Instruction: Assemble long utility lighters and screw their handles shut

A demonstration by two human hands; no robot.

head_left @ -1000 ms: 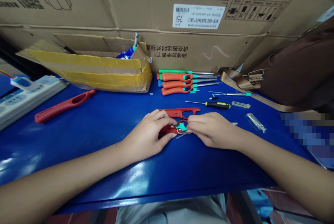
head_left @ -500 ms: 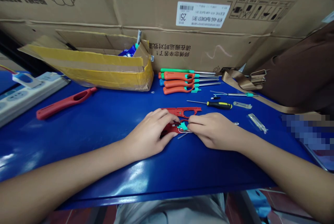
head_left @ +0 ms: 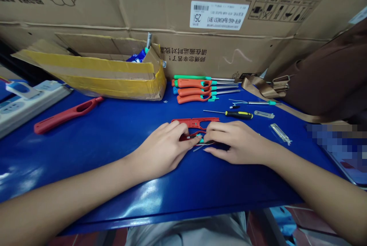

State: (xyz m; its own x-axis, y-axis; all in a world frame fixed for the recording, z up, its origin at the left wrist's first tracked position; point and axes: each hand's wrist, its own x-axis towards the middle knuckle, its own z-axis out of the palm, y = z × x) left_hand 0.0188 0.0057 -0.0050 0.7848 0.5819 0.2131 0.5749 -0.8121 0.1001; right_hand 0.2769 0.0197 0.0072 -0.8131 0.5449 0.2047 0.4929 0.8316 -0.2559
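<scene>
Red shell half (head_left: 192, 137) pinned flat at mid-table, teal trigger (head_left: 201, 139) pinched over it.

Left hand (head_left: 163, 149) pressing down on the shell, right hand (head_left: 236, 141) with fingertips closed on the trigger and thin wire. Easily slipped: tiny part, sprung wire, glossy blue table (head_left: 114, 154). Second shell half (head_left: 196, 123) touching behind; screwdriver (head_left: 233, 114) and finished lighters (head_left: 197, 89) near enough to knock.

Red shell half (head_left: 195, 123), teal trigger (head_left: 201, 139), glossy blue table (head_left: 114, 154), black screwdriver (head_left: 237, 115) (yellow-striped handle), yellow-taped brown box (head_left: 109, 76)
</scene>
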